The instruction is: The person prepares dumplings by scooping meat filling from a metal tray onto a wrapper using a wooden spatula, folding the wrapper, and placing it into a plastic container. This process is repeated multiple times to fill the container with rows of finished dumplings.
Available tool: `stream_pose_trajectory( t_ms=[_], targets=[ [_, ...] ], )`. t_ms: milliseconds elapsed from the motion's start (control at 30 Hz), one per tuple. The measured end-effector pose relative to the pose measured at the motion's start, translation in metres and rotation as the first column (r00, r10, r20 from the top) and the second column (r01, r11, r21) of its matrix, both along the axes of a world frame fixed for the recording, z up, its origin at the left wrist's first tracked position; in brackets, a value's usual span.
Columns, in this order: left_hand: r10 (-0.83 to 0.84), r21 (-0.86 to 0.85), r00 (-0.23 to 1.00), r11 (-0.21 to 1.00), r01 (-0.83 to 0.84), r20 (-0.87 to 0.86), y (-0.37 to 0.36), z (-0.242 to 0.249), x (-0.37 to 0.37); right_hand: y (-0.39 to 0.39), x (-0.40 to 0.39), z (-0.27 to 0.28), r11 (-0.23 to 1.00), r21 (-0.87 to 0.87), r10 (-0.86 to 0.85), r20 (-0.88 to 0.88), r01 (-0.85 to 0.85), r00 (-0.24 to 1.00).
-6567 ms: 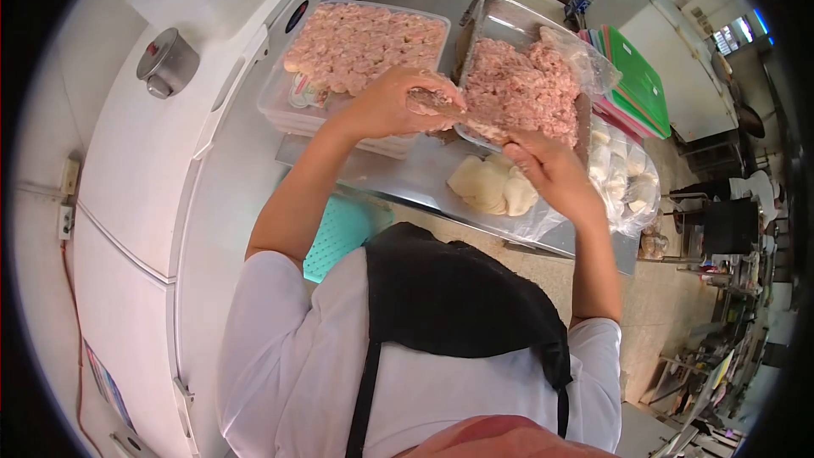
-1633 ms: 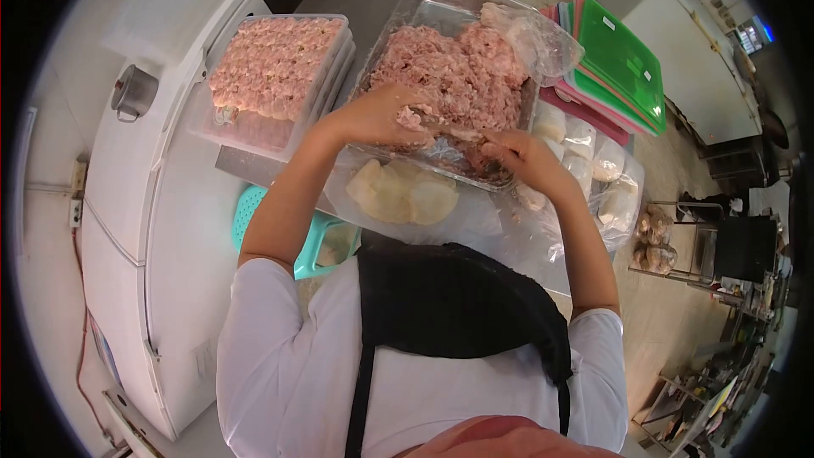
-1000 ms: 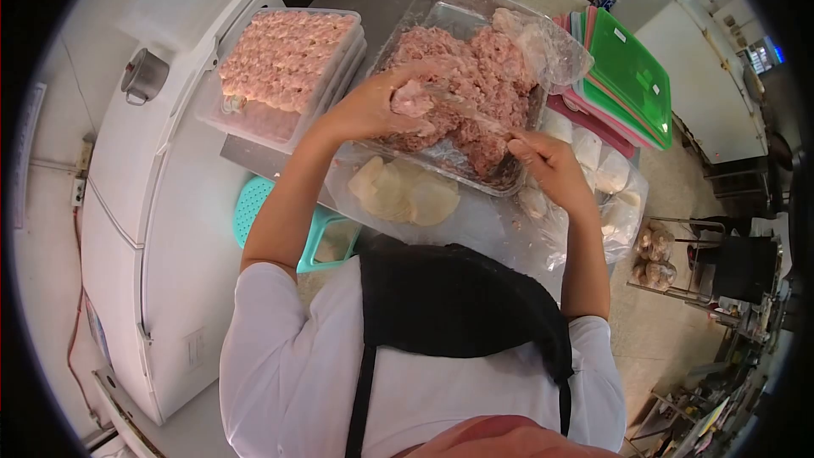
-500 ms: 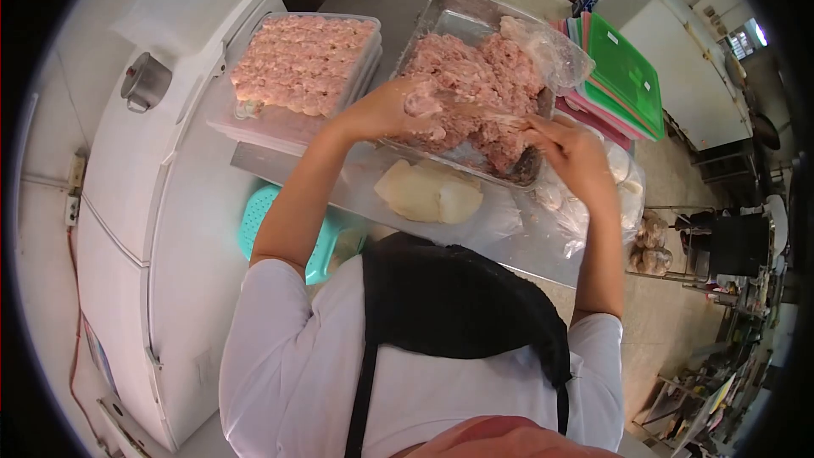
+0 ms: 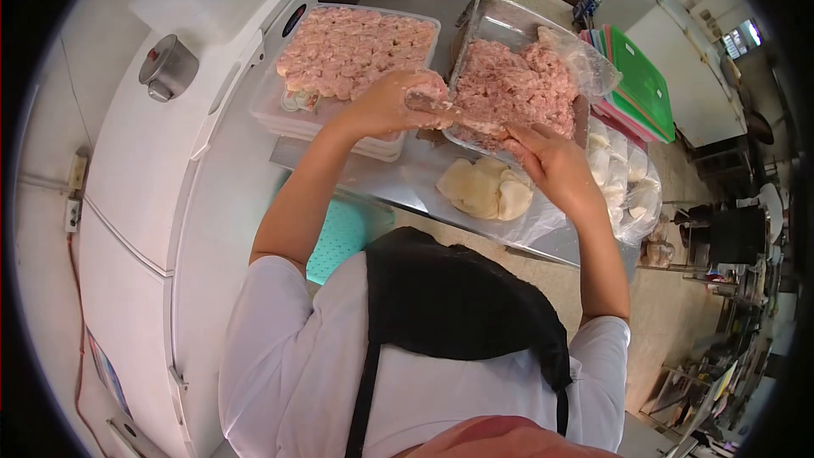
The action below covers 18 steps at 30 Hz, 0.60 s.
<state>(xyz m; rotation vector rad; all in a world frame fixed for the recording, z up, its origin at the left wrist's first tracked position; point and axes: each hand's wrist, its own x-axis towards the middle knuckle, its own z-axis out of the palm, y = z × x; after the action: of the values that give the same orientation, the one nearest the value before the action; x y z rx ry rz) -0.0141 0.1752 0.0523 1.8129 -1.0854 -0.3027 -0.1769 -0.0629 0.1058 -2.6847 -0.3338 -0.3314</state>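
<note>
My left hand is cupped around a lump of pink minced meat, close to the plastic tray's right side. Any wrapper under that lump is hidden. Closed fingers of my right hand grip a flat, meat-smeared spatula, whose far end reaches the left palm. Just beyond both hands, a metal pan holds a large mass of minced meat. Pale round dough wrappers lie in a loose pile on the steel table below the right hand.
Rows of meat-filled dumplings fill a clear plastic tray stacked on others at left. Bagged white pieces and green and pink lids stand at right. A turquoise basket sits below the table edge.
The view has shifted, so the tray, pan and wrappers appear farther right. My left hand has come away from over the pan toward the tray, with the spatula's end still at its palm.
</note>
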Motion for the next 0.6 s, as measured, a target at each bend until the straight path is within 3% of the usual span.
stream_pose_trajectory(
  t_ms=[100,200,300,400,500,567,600],
  targets=[
    [0.097,-0.016,0.993,0.995,-0.096,0.061,0.016,-0.01,0.004,0.018,-0.001,0.019,0.998,-0.018,-0.058,-0.06,0.057,0.997],
    [0.028,-0.049,0.952,0.998,-0.045,-0.306,0.034,-0.003,-0.004,0.04,-0.001,0.012,0.998,0.053,-0.033,-0.032,0.035,0.999],
    [-0.02,-0.035,0.998,0.999,0.022,0.053,0.053,-0.001,0.006,0.066,0.009,-0.011,0.998,0.069,-0.009,-0.096,0.016,0.995],
    [0.187,-0.026,0.982,0.982,-0.186,0.03,0.082,-0.014,0.014,0.069,0.013,-0.016,0.984,0.179,0.023,-0.134,0.002,0.991],
    [0.1,-0.055,0.994,0.993,-0.102,-0.04,0.134,-0.016,0.045,0.045,0.01,-0.051,0.947,0.32,0.002,-0.051,0.014,0.999],
    [0.287,0.037,0.956,0.958,-0.286,-0.059,0.171,-0.032,0.068,0.028,-0.003,-0.073,0.91,0.404,-0.095,-0.021,0.095,0.995],
    [0.374,0.086,0.925,0.926,-0.369,-0.059,0.185,-0.04,0.076,0.028,-0.01,-0.074,0.835,0.513,-0.156,-0.127,0.199,0.98]
  ],
)
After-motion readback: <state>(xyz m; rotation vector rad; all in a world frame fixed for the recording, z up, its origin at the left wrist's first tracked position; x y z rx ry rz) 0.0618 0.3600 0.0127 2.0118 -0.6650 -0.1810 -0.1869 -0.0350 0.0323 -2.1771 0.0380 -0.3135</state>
